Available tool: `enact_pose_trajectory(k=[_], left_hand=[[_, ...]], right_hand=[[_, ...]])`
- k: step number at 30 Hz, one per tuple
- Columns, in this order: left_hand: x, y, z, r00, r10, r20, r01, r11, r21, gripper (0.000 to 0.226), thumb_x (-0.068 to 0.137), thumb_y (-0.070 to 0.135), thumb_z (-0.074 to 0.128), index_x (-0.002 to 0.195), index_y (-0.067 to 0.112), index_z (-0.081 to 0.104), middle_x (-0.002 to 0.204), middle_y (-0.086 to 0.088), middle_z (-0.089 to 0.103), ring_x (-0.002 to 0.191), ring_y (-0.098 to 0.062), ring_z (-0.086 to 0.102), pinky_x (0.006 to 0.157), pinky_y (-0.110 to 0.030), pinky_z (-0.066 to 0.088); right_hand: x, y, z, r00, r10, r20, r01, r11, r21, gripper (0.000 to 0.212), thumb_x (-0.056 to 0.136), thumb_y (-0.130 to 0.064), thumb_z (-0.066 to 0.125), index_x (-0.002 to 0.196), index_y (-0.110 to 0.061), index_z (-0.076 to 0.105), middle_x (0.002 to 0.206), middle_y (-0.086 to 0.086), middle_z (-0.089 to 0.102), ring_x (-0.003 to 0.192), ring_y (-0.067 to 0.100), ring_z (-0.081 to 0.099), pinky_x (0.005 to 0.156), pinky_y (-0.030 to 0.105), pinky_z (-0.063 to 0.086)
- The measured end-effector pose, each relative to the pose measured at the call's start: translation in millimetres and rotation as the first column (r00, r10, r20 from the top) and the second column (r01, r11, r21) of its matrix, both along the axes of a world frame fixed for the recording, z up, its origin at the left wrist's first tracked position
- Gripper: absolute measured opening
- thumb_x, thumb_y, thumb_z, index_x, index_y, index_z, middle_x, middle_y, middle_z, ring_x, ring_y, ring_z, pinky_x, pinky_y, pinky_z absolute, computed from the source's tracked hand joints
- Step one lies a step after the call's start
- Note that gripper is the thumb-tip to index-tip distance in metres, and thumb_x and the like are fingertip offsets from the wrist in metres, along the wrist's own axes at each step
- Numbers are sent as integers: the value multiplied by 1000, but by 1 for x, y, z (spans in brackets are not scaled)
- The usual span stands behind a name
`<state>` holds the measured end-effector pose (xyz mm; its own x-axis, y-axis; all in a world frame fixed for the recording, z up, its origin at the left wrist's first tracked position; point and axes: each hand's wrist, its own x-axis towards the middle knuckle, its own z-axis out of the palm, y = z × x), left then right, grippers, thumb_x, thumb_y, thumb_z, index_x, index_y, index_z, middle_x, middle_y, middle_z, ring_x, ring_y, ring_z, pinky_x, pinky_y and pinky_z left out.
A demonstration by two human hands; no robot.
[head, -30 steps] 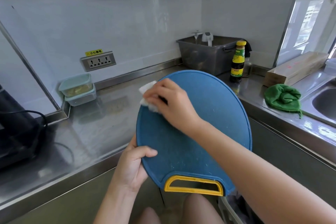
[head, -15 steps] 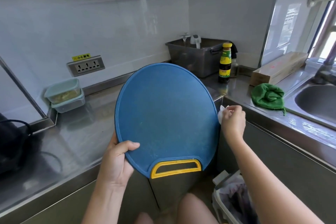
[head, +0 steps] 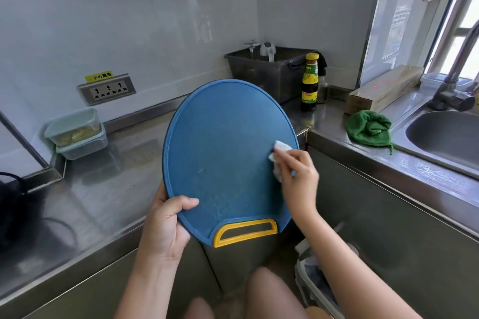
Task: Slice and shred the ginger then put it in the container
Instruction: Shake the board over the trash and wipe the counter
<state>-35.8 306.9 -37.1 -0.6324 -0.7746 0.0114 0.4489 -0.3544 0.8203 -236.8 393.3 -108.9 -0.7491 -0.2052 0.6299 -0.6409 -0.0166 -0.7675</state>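
Observation:
A round blue cutting board (head: 223,147) with a yellow handle (head: 245,232) is held upright and tilted in front of me, above the counter's inner corner. My left hand (head: 166,225) grips its lower left rim, thumb on the face. My right hand (head: 298,179) presses a crumpled white tissue (head: 280,155) against the board's right side. Two stacked clear containers (head: 76,132) sit against the back wall at left; the upper one holds pale yellow shredded ginger. A few small flecks cling to the board's face.
A steel counter (head: 103,189) runs in an L to a sink (head: 445,134) and tap at right. A dark bin (head: 269,70), a sauce bottle (head: 310,83), a long box (head: 383,88) and a green cloth (head: 369,127) stand along the back. A waste bin (head: 313,277) sits below.
My right hand swept the tissue from the board's upper left off past its right edge, then came back onto the right side. The board tilted more upright and my view shifted right.

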Motion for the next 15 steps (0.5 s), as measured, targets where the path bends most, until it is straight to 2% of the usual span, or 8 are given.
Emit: enact_pose_trajectory(k=[2, 5, 7, 10, 12, 15], left_hand=[[2, -2, 1, 1000, 6, -1, -6, 1000, 11, 67, 78, -20, 29, 80, 28, 76, 93, 1, 72, 82, -17, 70, 68, -32, 59], [4, -3, 1, 1000, 25, 3, -25, 999, 35, 67, 79, -19, 30, 80, 29, 76, 94, 2, 72, 81, -16, 70, 68, -33, 59], [2, -3, 0, 999, 42, -7, -41, 998, 54, 69, 79, -20, 29, 77, 29, 76, 91, 3, 73, 79, -16, 71, 65, -32, 59], [-2, 0, -2, 998, 55, -9, -55, 996, 66, 69, 78, -21, 28, 76, 29, 77, 90, 3, 73, 78, -15, 71, 64, -32, 59], [-4, 1, -3, 998, 57, -4, -56, 996, 69, 69, 78, -21, 29, 76, 29, 77, 90, 2, 73, 78, -16, 71, 67, -33, 59], [-7, 2, -6, 999, 52, -8, -51, 995, 81, 68, 77, -20, 29, 79, 27, 77, 92, 0, 73, 80, -19, 71, 72, -36, 58]], right_hand=[[-24, 11, -13, 966, -134, 223, 122, 990, 67, 18, 87, -6, 64, 103, -5, 73, 95, 7, 59, 89, 21, 59, 71, 1, 33], [-47, 30, -31, 900, -276, 337, 210, 953, 220, 19, 90, -7, 61, 104, -2, 72, 101, 15, 61, 96, 29, 59, 70, 7, 28], [-48, 35, -28, 905, -318, 282, 259, 939, 228, 18, 90, -8, 59, 103, -3, 71, 99, 15, 60, 94, 29, 58, 73, 12, 29], [-30, 31, -7, 957, -286, 45, 273, 944, 187, 14, 92, -12, 57, 103, -6, 64, 98, 11, 54, 94, 27, 51, 78, 29, 39], [-9, 26, 12, 991, -137, -11, 137, 984, 110, 14, 95, -14, 54, 106, -8, 59, 101, 3, 48, 93, 16, 51, 78, 30, 43], [26, 18, 36, 997, 78, -26, -76, 995, 63, 14, 94, -14, 55, 107, -9, 56, 98, -6, 46, 88, -5, 50, 74, 21, 47]])
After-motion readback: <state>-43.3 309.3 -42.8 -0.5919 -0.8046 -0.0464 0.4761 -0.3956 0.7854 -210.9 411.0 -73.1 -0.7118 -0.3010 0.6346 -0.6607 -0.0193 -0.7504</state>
